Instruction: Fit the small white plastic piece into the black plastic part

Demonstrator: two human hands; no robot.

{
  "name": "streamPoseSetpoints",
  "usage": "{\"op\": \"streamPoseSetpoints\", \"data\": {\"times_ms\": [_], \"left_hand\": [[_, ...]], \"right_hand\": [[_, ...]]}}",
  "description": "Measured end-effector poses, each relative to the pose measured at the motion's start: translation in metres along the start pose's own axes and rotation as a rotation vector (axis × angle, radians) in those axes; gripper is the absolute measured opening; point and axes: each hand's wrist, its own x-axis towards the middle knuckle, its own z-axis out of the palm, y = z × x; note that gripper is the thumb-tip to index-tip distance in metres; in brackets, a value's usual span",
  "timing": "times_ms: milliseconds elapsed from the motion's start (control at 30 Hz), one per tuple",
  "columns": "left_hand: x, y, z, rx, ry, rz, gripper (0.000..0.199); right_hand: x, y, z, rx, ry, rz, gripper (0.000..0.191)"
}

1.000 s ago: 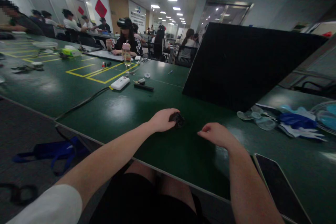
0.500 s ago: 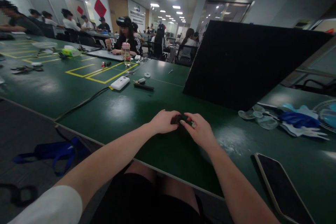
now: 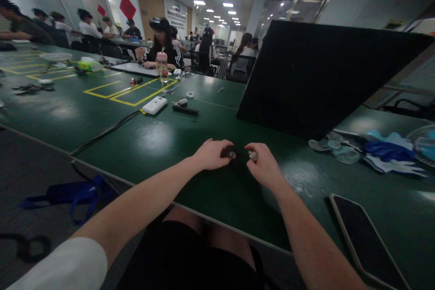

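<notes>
My left hand is closed round a small dark part that has a pale ring at its centre, facing right. My right hand is a short way to the right, fingers curled about a small light-grey part. Both hands are just above the green table, and a gap separates the two parts. What exactly these parts are is too small and dark to make out.
A black panel stands slanted beyond my right hand. To the right lie clear fan blades, blue and white gloves and a phone. Ahead are a white power bank, a dark strip and a bottle. A person sits across.
My right hand has drawn back to the right, away from the dark part. The pale ring on that part now shows, and the light-grey part shows more plainly in my right fingers.
</notes>
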Motion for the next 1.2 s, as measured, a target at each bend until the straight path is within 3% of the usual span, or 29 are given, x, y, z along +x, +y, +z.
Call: {"op": "streamPoseSetpoints", "data": {"times_ms": [200,333,433,533,633,833,933,1200], "left_hand": [[0.0014,0.0012,-0.0008,0.015,-0.011,-0.034,0.051],[0.0019,0.0010,-0.0006,0.036,-0.001,-0.045,0.051],[0.0018,0.0007,-0.0002,0.023,0.005,-0.059,0.050],[0.0015,0.0007,-0.0004,0.001,0.010,-0.062,0.048],[0.0011,0.0012,-0.0013,-0.002,0.021,-0.043,0.047],[0.0009,0.0009,-0.0024,0.021,0.023,-0.026,0.046],[0.0011,-0.0009,-0.0010,0.041,0.039,-0.030,0.045],[0.0013,-0.0014,0.0000,0.026,0.032,0.007,0.048]], "right_hand": [[-0.0047,-0.0087,0.0024,0.119,-0.055,-0.120,0.056],[-0.0034,-0.0059,0.0039,0.173,0.054,-0.081,0.056],[-0.0022,-0.0040,0.0029,0.170,0.104,-0.003,0.045],[-0.0021,-0.0065,0.0001,0.119,0.042,0.083,0.030],[-0.0023,-0.0084,-0.0002,0.114,-0.018,0.150,0.027],[-0.0030,-0.0070,0.0033,0.163,-0.144,0.058,0.029],[-0.0034,-0.0099,0.0006,0.152,-0.096,-0.007,0.027],[-0.0047,-0.0084,-0.0003,0.065,-0.003,0.005,0.022]]}}
